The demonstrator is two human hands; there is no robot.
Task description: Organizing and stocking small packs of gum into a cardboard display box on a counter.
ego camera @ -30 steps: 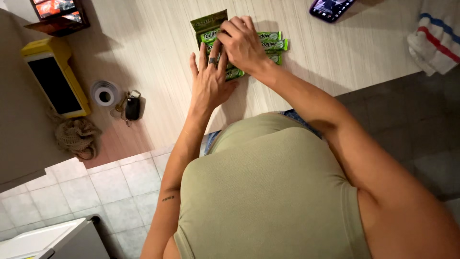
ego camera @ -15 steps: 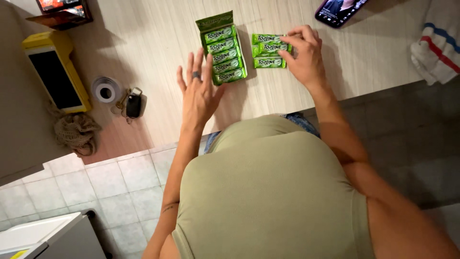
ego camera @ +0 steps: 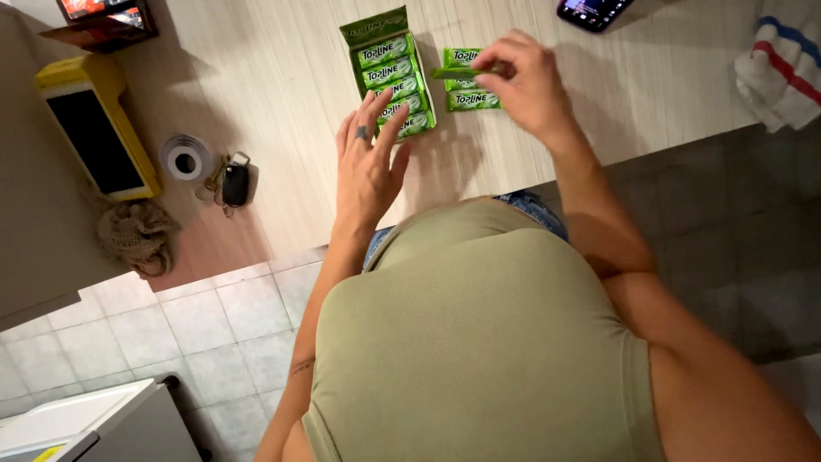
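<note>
- Your left hand (ego camera: 368,167) is lying flat on the pale wooden counter (ego camera: 282,94), fingers spread, the tips touching the near end of the green display box (ego camera: 389,73) of gum packs.
- Your right hand (ego camera: 530,85) is pinching one green gum pack (ego camera: 457,74) between thumb and fingertips — holding it just above the loose packs (ego camera: 470,99) lying beside the box on its right.
- A phone (ego camera: 592,10) is sitting at the far edge, a striped towel (ego camera: 782,68) at the right.
- To the left — a tape roll (ego camera: 185,159), a key fob (ego camera: 233,182) and a yellow terminal (ego camera: 96,128).
</note>
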